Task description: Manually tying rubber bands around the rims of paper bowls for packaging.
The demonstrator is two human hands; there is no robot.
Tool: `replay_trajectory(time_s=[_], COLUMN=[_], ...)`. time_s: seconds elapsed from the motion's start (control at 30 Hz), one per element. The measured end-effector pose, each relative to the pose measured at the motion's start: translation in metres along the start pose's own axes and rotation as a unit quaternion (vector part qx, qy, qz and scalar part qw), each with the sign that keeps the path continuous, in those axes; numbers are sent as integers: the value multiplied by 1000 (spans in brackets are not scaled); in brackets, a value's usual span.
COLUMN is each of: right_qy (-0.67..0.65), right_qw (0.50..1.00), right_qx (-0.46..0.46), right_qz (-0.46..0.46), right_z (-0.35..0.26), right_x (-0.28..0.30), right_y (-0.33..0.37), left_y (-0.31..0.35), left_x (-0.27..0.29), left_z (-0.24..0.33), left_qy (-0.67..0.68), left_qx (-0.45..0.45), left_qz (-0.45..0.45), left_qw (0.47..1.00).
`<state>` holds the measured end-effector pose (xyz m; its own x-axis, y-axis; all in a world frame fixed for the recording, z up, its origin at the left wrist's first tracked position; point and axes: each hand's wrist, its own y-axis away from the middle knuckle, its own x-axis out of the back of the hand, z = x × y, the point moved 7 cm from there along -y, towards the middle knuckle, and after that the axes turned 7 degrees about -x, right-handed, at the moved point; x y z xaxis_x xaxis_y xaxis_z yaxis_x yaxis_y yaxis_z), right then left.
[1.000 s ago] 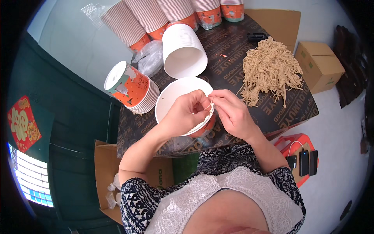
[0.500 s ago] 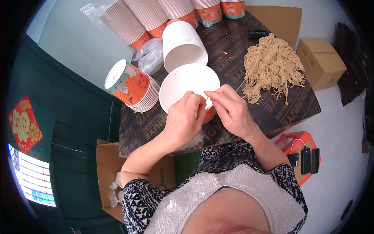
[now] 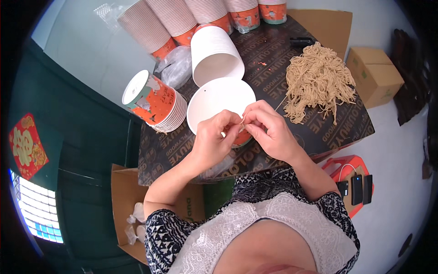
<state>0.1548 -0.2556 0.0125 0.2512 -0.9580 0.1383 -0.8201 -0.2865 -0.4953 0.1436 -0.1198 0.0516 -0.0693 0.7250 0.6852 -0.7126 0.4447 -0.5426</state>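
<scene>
At the near right rim of a paper bucket (image 3: 216, 99), white inside and orange outside, both of my hands meet with their fingertips pinched. My left hand (image 3: 213, 140) and my right hand (image 3: 270, 132) hold a thin beige string (image 3: 242, 121) between them. Only a short bit of it shows; the fingers cover the rest. The bucket stands with its mouth facing up, and a small dark speck is on its inner wall. To the right lies a loose heap of beige strings (image 3: 319, 82).
Behind the bucket, a nested stack of white buckets (image 3: 215, 55) lies on its side. An upside-down orange stack (image 3: 157, 102) stands left, beside a crumpled plastic bag (image 3: 176, 68). Tall bucket stacks (image 3: 148, 27) line the table's back. A red stool (image 3: 335, 164) holds black devices.
My fingertips have come closer together on the string, and the left hand's thumb and forefinger now form a small loop. The right hand has shifted slightly.
</scene>
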Motion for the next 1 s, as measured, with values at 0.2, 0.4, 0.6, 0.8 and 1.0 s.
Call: replay_trajectory(time_s=[0.2,0.4,0.6,0.8,1.0], right_qy=[30,114,137,177,196], right_qw=[995,978,975,959,954], right_qx=[48,121,155,185,177], right_qz=[77,125,76,124,142], right_z=[-4,-14,-11,-14,-19], right_x=[-3,-8,-21,-11,-5], right_y=[8,19,30,32,29], left_y=[2,-3,-3,-6,-5], left_x=[-2,-2,1,-1,4], left_z=[-10,-14,-31,-29,-1], left_qy=[120,152,93,69,-22], left_qx=[81,147,168,126,12], left_qz=[-36,-18,8,16,-19], left_qw=[989,977,981,990,999])
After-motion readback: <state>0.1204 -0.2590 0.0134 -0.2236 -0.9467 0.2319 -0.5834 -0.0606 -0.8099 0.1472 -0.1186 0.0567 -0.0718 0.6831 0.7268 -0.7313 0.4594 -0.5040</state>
